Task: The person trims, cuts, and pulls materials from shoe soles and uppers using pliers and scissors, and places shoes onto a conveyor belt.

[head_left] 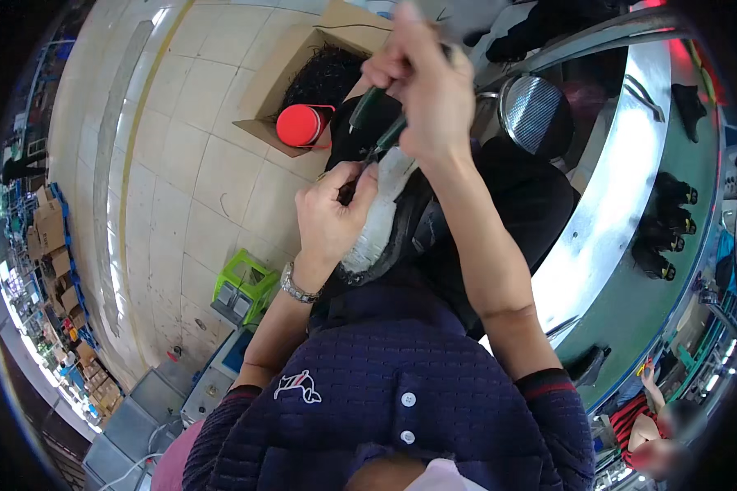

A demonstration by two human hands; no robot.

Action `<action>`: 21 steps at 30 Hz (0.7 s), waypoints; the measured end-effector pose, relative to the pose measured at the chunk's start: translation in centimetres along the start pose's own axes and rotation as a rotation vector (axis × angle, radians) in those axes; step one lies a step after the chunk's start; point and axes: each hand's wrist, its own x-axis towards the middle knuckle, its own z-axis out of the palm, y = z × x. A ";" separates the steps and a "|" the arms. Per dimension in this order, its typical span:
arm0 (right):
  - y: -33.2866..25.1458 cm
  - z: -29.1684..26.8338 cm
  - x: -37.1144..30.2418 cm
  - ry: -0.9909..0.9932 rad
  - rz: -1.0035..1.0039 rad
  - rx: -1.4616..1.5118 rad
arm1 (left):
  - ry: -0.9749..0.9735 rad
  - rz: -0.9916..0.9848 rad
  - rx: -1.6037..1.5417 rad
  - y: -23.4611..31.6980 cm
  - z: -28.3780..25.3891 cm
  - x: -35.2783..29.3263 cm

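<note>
Green-handled hand tool sits in front of the person, above the far end of the lap, pointing near-left. Its two handles stand apart; its metal end reaches the fingertips of the left hand.

Right hand: curled at the handles, thumb raised and blurred. Fingers hold the tool; how hard they squeeze, cannot tell.

Left hand: thumb and forefinger drawn together at the metal end, remaining fingers bent. What lies between the fingertips is hidden; cannot tell whether it is the tool's end or a small piece. Metal-banded wristwatch on this wrist.

White-surfaced piece: wrinkled, dark-edged at its near end, lying over the lap just right of the left hand. Its kind is unclear.

Far left: open cardboard box with a black tangled mass inside; red-lidded container just beside it. Left: green plastic stool on the tiled floor. Far right: round metal seat. Right: green belt bearing black shoes. Near right: co-worker in a red-striped top.
</note>
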 end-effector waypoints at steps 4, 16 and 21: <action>-0.4 -2.2 0.3 -0.012 -0.196 0.134 | -0.007 -0.005 0.033 0.3 0.4 1.1; -0.7 -6.9 -3.1 0.116 -0.162 0.419 | -0.285 0.193 0.099 2.7 -1.1 1.7; -2.7 -7.8 -3.5 0.197 -0.214 0.399 | -0.253 0.367 0.203 2.6 -0.8 2.3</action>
